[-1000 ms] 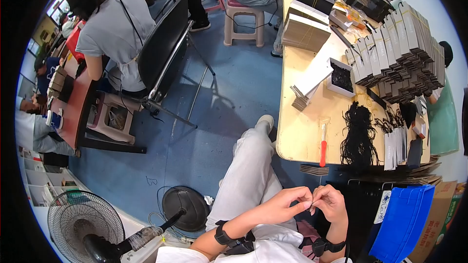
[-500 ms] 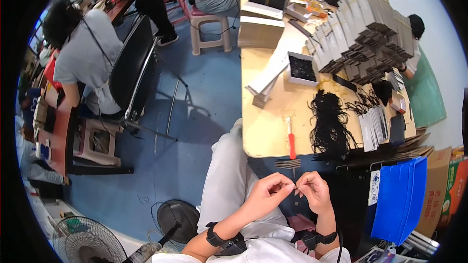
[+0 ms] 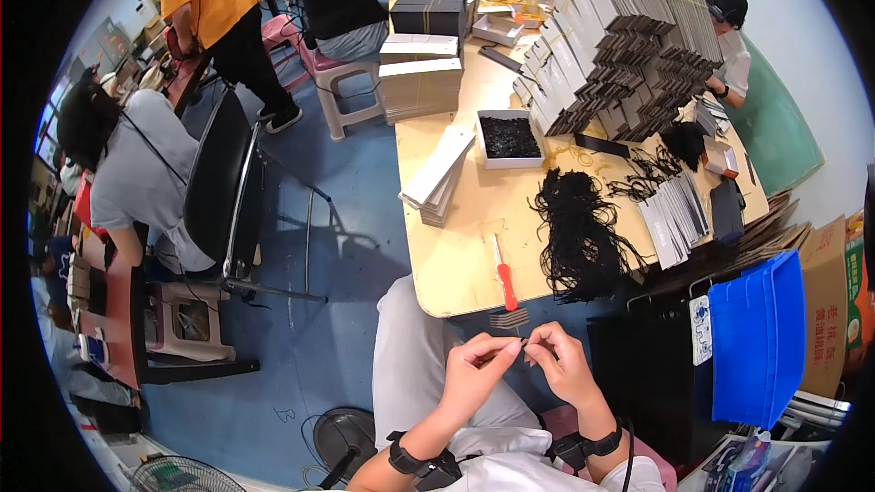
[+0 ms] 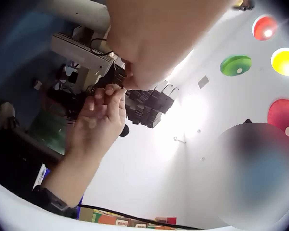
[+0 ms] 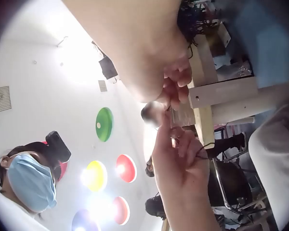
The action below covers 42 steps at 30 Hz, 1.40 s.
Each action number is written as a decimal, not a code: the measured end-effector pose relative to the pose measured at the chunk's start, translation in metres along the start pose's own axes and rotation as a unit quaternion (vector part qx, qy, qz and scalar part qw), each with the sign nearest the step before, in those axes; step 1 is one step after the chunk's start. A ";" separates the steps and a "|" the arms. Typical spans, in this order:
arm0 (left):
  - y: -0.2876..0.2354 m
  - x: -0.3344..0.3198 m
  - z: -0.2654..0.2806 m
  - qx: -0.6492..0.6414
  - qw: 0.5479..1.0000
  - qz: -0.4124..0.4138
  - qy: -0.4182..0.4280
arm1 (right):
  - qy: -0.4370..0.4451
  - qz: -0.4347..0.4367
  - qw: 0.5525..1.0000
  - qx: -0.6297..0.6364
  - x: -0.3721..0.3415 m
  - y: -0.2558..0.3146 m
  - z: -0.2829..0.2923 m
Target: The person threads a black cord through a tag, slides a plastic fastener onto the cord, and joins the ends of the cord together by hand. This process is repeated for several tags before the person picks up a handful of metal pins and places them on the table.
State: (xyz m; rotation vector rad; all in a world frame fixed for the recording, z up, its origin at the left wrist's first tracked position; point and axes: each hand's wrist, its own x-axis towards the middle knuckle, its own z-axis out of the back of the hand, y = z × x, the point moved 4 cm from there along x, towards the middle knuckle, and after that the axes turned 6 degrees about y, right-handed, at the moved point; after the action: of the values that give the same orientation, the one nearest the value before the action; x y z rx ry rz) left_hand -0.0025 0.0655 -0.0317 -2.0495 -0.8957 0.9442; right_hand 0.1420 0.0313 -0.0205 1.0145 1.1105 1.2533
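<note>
My left hand [image 3: 476,372] and right hand [image 3: 562,370] meet above my lap, thumbs and fingertips pinching a tiny dark piece [image 3: 524,343] between them. In the right wrist view, a thin black cord [image 5: 205,148] curves out from the fingers of the left hand [image 5: 183,168], and the right hand [image 5: 139,53] is close to the camera. The left wrist view has the right hand [image 4: 98,125] palm-side visible, its fingertips touching those of the left hand [image 4: 151,43]. Fingers hide most of the small piece.
Beyond my hands, the wooden table [image 3: 437,264] bears a red-handled tool [image 3: 507,286], black cords [image 3: 579,237], a box of black bits [image 3: 510,138] and tall stacks of grey tags [image 3: 611,36]. A blue bin [image 3: 756,346] is at the right, a fan [image 3: 182,476] lower left.
The head view has swung, so the table and my hands appear further left. Both hands stay close together, fingertips still pinching, with only small finger shifts.
</note>
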 end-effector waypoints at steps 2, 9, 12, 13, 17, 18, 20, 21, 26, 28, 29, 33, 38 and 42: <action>-0.016 -0.004 -0.006 0.266 0.945 -0.184 -0.043 | 0.011 -0.005 0.999 0.031 -0.001 -0.001 0.003; -0.026 -0.004 -0.016 0.429 0.869 -0.247 -0.016 | 0.047 -0.087 0.981 0.167 -0.003 -0.004 0.015; -0.025 0.001 -0.014 0.404 0.883 -0.233 0.048 | 0.082 -0.099 0.974 0.188 -0.005 -0.006 0.017; -0.019 0.004 -0.010 0.347 0.915 -0.185 0.088 | 0.112 -0.109 0.964 0.217 -0.006 -0.007 0.016; 0.003 0.007 -0.003 0.106 0.977 -0.002 0.186 | 0.179 -0.109 0.939 0.273 -0.007 -0.007 0.013; 0.003 0.008 -0.001 0.108 0.976 -0.001 0.187 | 0.178 -0.108 0.939 0.275 -0.007 -0.006 0.013; 0.008 0.008 0.000 0.023 0.975 0.063 0.214 | 0.191 -0.092 0.936 0.280 -0.007 0.000 0.010; 0.008 0.008 0.000 0.023 0.974 0.065 0.214 | 0.190 -0.092 0.936 0.282 -0.007 0.000 0.009; 0.007 0.008 -0.003 -0.054 0.965 0.097 0.238 | 0.177 -0.076 0.947 0.258 -0.009 0.005 0.004; 0.008 0.008 0.001 -0.061 0.962 0.114 0.241 | 0.168 -0.078 0.951 0.247 -0.009 0.009 0.002; 0.010 0.008 0.002 -0.070 0.958 0.131 0.244 | 0.160 -0.080 0.955 0.235 -0.009 0.011 0.002; 0.000 0.006 -0.005 -0.061 0.962 0.104 0.245 | 0.148 -0.063 0.964 0.210 -0.010 0.015 0.001; -0.001 0.006 -0.003 -0.103 0.954 0.130 0.249 | 0.150 -0.076 0.957 0.236 -0.010 0.018 0.000; 0.000 0.007 -0.003 -0.167 0.936 0.140 0.276 | 0.147 -0.074 0.959 0.232 -0.009 0.020 -0.002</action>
State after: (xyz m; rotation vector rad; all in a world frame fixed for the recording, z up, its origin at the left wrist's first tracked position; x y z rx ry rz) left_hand 0.0030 0.0701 -0.0323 -2.5957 -0.4854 0.3124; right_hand 0.1367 0.0234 -0.0004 1.0816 1.7381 1.0655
